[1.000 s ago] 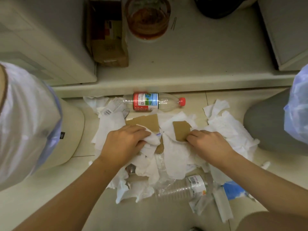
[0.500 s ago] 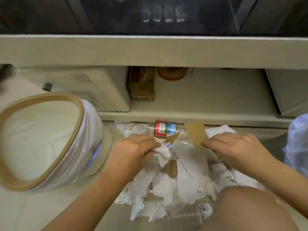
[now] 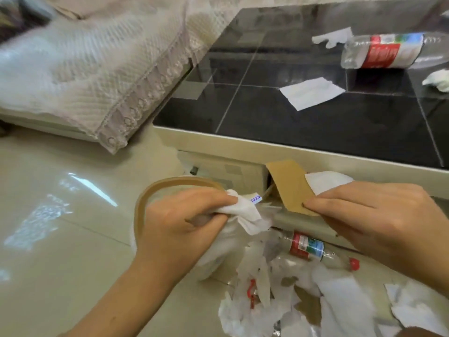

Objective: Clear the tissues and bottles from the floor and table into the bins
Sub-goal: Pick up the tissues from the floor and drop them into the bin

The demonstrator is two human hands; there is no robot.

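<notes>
My left hand (image 3: 184,224) grips a crumpled white tissue (image 3: 245,211) just over the bin with the tan rim (image 3: 145,198). A brown cardboard piece (image 3: 289,186) and a second white tissue (image 3: 325,182) are pinched in my right hand (image 3: 379,222). Below both hands, a pile of torn tissues (image 3: 340,302) covers the floor, with a red-capped plastic bottle (image 3: 313,249) lying in it. On the black table (image 3: 315,127) lie another plastic bottle (image 3: 386,53) and a flat tissue (image 3: 311,92).
A sofa with a lace cover (image 3: 85,69) stands at the upper left, close to the table. More tissue scraps (image 3: 332,37) and a crumpled one (image 3: 438,80) sit on the table. Pale floor tiles (image 3: 60,239) stretch to the left of the bin.
Both hands have lifted off the floor pile with their tissue and cardboard. My view has swung up, so the table top and the sofa now show.
</notes>
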